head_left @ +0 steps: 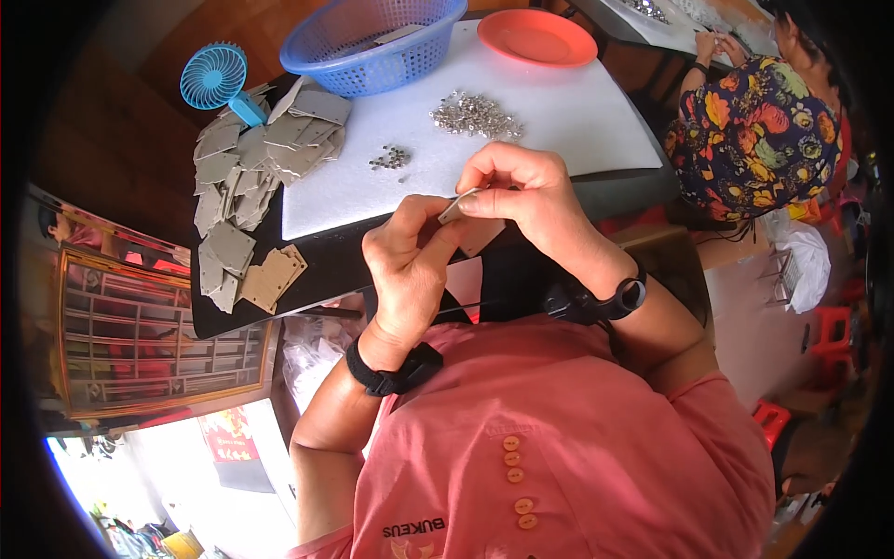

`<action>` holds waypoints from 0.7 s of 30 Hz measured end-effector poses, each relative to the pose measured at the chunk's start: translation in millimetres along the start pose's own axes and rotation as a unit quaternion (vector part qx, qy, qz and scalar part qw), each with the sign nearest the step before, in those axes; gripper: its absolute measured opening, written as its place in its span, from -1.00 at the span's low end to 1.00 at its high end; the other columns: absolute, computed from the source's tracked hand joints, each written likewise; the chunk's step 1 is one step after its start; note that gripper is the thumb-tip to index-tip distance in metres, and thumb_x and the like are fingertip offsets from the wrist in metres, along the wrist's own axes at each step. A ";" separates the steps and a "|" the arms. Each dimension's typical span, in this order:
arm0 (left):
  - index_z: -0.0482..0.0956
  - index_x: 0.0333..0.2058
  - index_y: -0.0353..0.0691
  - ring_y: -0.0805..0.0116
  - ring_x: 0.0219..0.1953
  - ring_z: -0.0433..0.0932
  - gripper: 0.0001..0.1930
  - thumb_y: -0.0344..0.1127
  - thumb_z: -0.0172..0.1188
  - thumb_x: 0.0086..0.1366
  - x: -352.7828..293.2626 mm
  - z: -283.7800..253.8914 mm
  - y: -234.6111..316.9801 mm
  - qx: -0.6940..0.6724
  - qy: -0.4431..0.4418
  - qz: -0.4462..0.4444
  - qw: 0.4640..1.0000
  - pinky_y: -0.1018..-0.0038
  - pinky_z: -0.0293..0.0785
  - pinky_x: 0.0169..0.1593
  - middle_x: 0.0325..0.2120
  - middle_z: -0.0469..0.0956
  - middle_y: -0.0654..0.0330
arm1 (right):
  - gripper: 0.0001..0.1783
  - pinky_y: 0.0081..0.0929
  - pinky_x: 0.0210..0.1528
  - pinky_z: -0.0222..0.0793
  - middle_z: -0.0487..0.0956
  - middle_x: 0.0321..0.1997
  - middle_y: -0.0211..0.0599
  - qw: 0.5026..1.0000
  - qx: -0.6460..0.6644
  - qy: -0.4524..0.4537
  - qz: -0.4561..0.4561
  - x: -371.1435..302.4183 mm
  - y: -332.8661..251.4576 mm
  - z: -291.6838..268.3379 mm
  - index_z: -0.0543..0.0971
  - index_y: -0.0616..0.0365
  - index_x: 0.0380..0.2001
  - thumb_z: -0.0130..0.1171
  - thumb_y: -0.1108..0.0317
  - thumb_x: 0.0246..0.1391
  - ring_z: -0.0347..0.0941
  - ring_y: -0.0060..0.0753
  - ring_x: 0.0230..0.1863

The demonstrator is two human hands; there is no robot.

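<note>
My left hand (407,265) and my right hand (535,191) meet above the near edge of the table. Both are closed, thumbs and fingers pinching a small flat grey card (454,210) that is tilted nearly edge-on. Fingers cover much of it, and any small part between the fingertips is hidden. Under the right hand shows a tan card surface (484,238); I cannot tell whether it belongs to the same card. Just beyond the hands lie a small group of dark metal bits (390,158) and a larger heap of shiny silvery bits (475,117).
A white sheet (321,200) covers much of the dark table. Grey cards (233,172) are heaped at left beside a blue fan (214,76); more tan cards (273,279) lie nearer. Behind stand a blue basket (372,56) and a red plate (537,39). Another person (756,135) works at right.
</note>
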State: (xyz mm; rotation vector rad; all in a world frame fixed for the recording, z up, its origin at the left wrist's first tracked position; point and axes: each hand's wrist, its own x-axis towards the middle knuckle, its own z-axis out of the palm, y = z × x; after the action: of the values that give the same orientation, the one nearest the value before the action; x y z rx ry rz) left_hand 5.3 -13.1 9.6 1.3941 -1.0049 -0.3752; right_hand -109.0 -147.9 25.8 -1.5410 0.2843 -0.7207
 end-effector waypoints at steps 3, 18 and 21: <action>0.59 -0.30 -0.31 0.20 -0.54 0.49 -0.77 -0.65 0.26 0.01 7.9 -18.2 20.2 0.215 -0.034 0.248 0.944 0.40 0.45 -0.46 -0.55 0.50 0.16 | -0.89 -0.61 -0.27 0.42 0.59 -0.44 -0.46 0.995 -0.095 -0.027 -0.033 -3.4 -13.1 3.3 0.58 0.22 -0.40 0.33 0.58 0.00 0.48 -0.68 -0.36; 0.62 -0.24 -0.14 0.16 -0.27 0.43 -0.70 -0.33 0.43 0.01 -12.0 -15.1 -28.7 0.405 -0.052 0.261 0.875 0.24 0.33 -0.22 -0.32 0.44 0.20 | -0.88 -0.28 -0.20 0.32 0.48 -0.41 -0.49 0.861 -0.424 0.029 -0.280 -8.8 21.2 -10.3 0.58 -0.02 -0.48 0.30 0.48 -0.11 0.45 -0.26 -0.27; 0.62 -0.25 -0.15 0.15 -0.27 0.43 -0.71 -0.33 0.42 0.01 -13.4 -6.6 -30.1 0.371 -0.035 0.263 0.890 0.23 0.33 -0.22 -0.32 0.45 0.20 | -0.88 -0.30 -0.20 0.31 0.48 -0.40 -0.49 0.844 -0.454 0.025 -0.286 -15.3 19.2 -0.9 0.59 -0.03 -0.47 0.32 0.46 -0.11 0.45 -0.29 -0.26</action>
State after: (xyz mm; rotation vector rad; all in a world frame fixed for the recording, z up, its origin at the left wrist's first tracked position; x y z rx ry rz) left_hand 12.7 -5.0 -22.2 1.6906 -1.6304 0.4195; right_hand -116.5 -142.0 3.2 -2.5765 0.2064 -1.1893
